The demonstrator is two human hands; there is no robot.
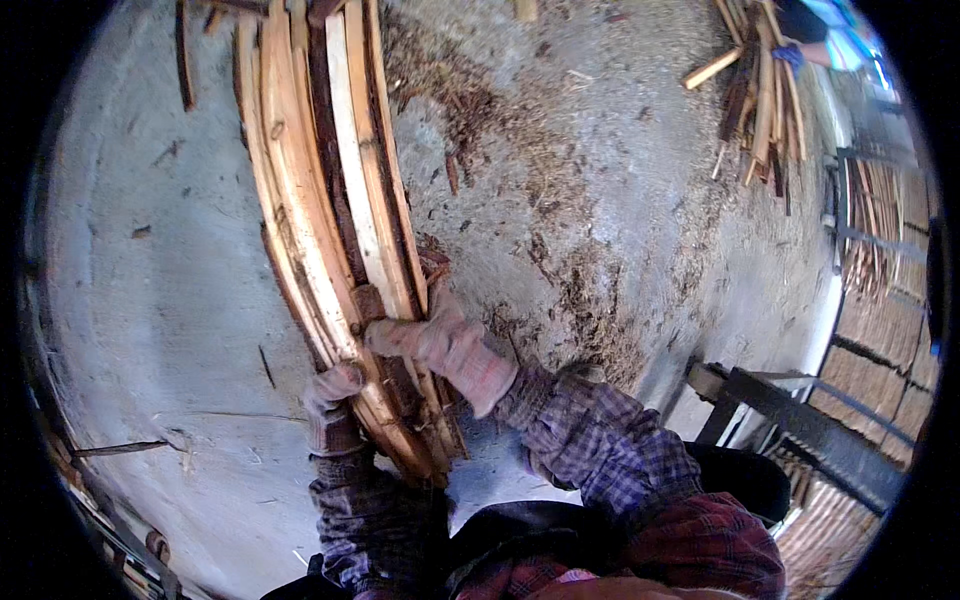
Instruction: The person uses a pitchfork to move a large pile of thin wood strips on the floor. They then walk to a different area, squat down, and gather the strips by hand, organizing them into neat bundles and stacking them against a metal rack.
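Observation:
A long bundle of rough wooden strips, some edged with dark bark, stretches from the top of the view down toward my body. My left hand, in a pale, dirty work glove, is closed around the left side of the bundle near its close end. Gripping the right side a little farther up is my right hand, gloved the same way, its thumb lying across the strips. The undersides of both hands are hidden by the wood. The far end of the bundle runs past the top rim.
Sawdust and bark bits litter the concrete floor. At the upper right another person's blue-gloved hand is at a pile of strips. A dark metal frame stands at the lower right beside stacked wood.

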